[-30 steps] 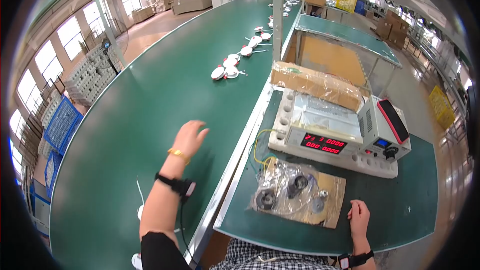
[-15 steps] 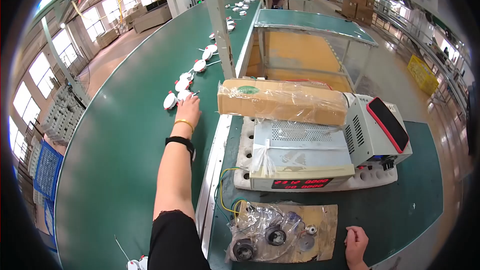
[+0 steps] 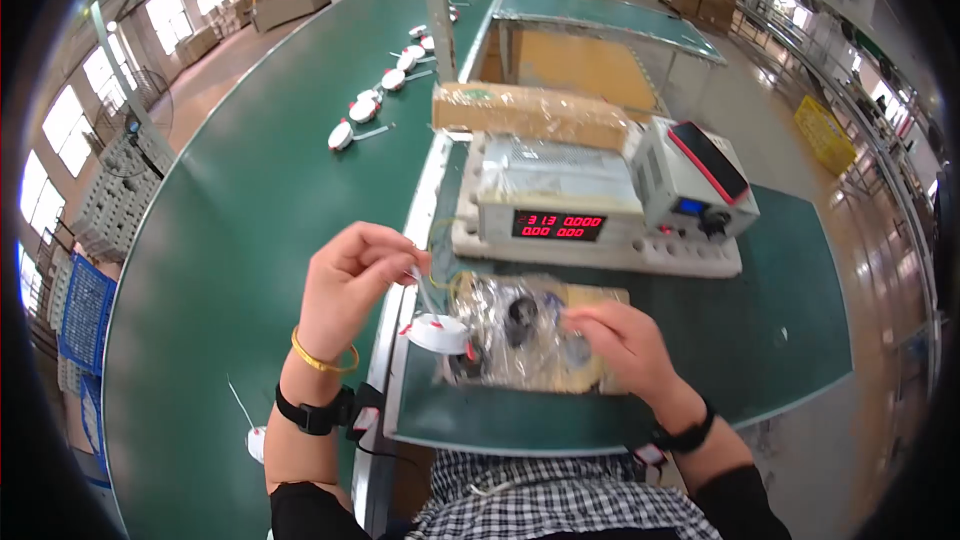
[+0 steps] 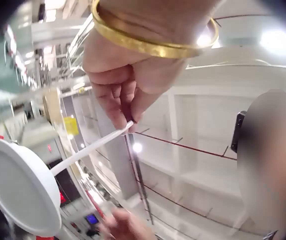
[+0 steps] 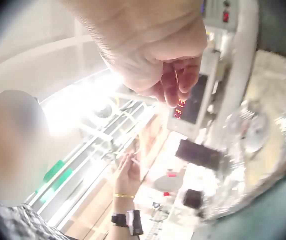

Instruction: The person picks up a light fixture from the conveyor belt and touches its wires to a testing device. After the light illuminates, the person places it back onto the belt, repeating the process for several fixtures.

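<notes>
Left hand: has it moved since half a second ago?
Yes. The left hand has pulled back from the lamp row toward the meter, pinching a lamp's wire.

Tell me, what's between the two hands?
In the head view, a round white lamp dangling from the cord that the left hand pinches, then a clear plastic bag of dark parts, before the right hand.

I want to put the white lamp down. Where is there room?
Bare room: the green belt between the left hand and the far lamps, and the bench right of the right hand, below the meter. Crowded: the bag by the held lamp.
</notes>
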